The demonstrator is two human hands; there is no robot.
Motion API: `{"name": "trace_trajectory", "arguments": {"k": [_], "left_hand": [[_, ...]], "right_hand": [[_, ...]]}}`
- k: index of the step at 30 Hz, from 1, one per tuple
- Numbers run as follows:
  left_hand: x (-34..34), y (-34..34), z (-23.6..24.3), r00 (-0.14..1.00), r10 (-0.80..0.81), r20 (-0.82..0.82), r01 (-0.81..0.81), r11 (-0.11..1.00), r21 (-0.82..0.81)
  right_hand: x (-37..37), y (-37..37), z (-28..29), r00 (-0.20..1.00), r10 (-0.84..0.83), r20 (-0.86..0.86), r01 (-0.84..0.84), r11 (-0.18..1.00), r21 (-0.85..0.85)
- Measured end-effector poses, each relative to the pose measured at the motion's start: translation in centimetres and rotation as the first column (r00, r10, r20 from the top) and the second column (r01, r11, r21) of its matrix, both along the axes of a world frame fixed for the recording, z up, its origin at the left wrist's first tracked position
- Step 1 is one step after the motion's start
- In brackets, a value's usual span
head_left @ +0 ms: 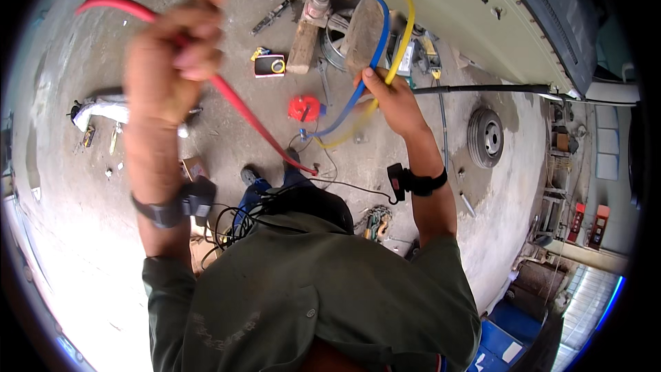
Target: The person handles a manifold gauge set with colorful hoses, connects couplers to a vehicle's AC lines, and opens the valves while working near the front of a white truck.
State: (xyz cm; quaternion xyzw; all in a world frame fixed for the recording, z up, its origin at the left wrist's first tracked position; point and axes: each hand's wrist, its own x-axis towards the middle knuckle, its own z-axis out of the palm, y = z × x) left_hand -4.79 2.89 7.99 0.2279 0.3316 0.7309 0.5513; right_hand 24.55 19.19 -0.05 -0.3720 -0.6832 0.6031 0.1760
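Dark green cloth shirt (275, 296) fills the foreground; grey concrete floor (58, 138) leaves open room at left, an olive metal panel (475, 21) bounding the upper right. Smooth, flexible red hose (241, 105) slants through the blurred left hand (169, 65), fingers closed around it. Thinner blue hose (386, 19) and yellow hose (412, 15) arch above the right hand (396, 103), which grips both.
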Motion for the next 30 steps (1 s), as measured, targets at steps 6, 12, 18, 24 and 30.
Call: {"name": "trace_trajectory", "arguments": {"k": [6,12,18,24,30], "left_hand": [[7.7,2.2,-4.1,0.966,-0.071,-0.249,-0.012,0.949,-0.316],[10.7,3.2,-6.5,0.843,-0.468,-0.266,0.403,0.876,-0.264],[8.1,1.6,-7.6,0.808,-0.458,-0.371,0.297,0.86,-0.414],[0.5,-4.8,-8.7,0.822,-0.445,-0.355,0.18,0.795,-0.58],[-1.2,-9.2,-5.1,0.856,-0.41,-0.314,0.16,0.789,-0.593]], "right_hand": [[-1.0,-3.4,4.8,0.993,0.116,0.028,-0.117,0.993,0.031],[-0.6,-6.0,3.3,0.959,0.283,-0.013,-0.283,0.959,-0.024],[4.3,-4.5,1.6,0.995,0.096,0.01,-0.094,0.989,-0.114],[17.4,2.7,-7.4,0.887,-0.33,0.323,0.339,0.94,0.029],[23.6,4.6,-19.0,0.818,-0.384,0.428,0.4,0.915,0.058]]}}
